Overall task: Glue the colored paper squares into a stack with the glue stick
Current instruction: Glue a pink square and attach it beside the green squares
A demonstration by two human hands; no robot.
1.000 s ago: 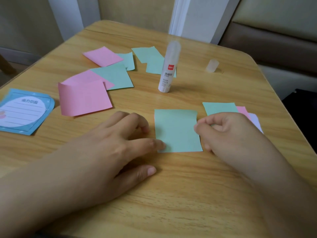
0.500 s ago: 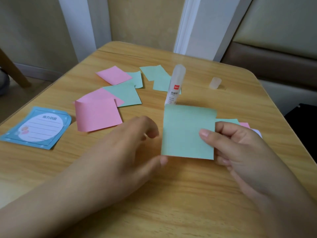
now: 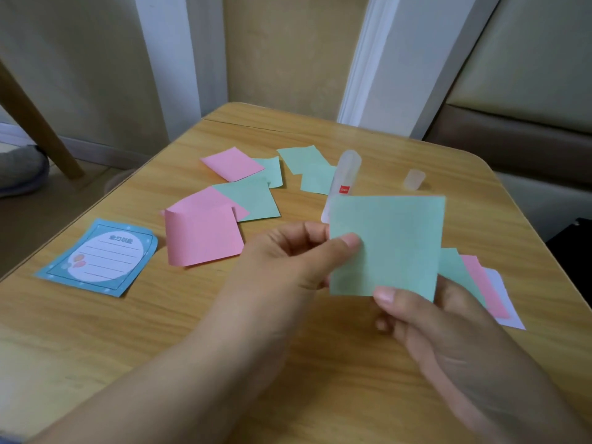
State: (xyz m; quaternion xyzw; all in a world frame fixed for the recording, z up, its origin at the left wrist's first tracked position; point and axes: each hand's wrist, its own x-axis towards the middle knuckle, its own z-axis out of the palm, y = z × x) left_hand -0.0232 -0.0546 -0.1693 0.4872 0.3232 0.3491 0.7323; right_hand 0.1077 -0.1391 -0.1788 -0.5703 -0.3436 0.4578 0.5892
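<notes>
Both hands pinch a green paper square (image 3: 389, 243) above the surface (image 3: 160, 331): left hand (image 3: 288, 261) at its left edge, right hand (image 3: 426, 322) at its bottom. The glue stick (image 3: 347, 174) stands upright behind, uncapped tip upward.

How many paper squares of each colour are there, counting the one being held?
Green squares: 6, one held in both hands, five on the table.
Pink squares: 4.
White squares: 1.
Total: 11.
</notes>
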